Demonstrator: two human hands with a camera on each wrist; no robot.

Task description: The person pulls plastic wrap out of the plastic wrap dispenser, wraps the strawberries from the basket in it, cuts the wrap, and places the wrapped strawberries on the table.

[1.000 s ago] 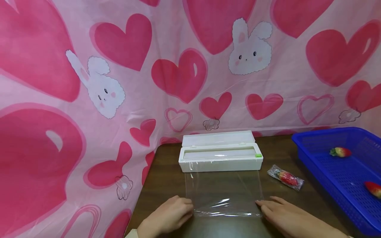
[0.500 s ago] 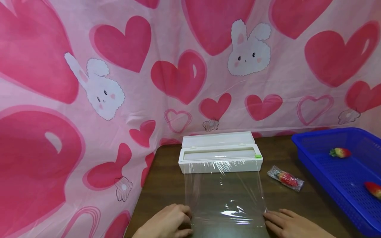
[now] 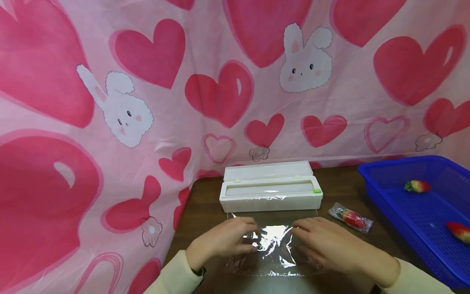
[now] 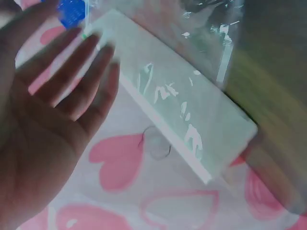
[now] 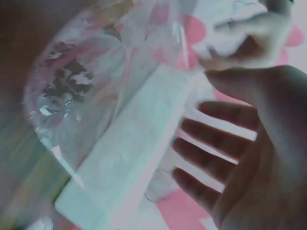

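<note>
A sheet of cling film (image 3: 273, 239) stretches over the dark table from the front of a white cling film dispenser (image 3: 271, 203), whose lid is raised. My left hand (image 3: 227, 239) hovers over the film's left part, its fingers extended and apart, as the left wrist view also shows. Over the film's right part is my right hand (image 3: 328, 247); in the right wrist view its fingers (image 5: 216, 139) are spread with nothing between them. Glare breaks up the film between the hands, and its near edge lies wrinkled in front of them.
Right of the dispenser lies a strawberry wrapped in film (image 3: 351, 217). At the right stands a blue basket (image 3: 372, 185) with a strawberry (image 3: 417, 186) and another strawberry (image 3: 460, 232) inside. A pink heart-printed cloth (image 3: 220, 49) hangs behind the table.
The hands pulled the film toward the near side, then let go of its corners. Both have since moved forward and inward, over the film.
</note>
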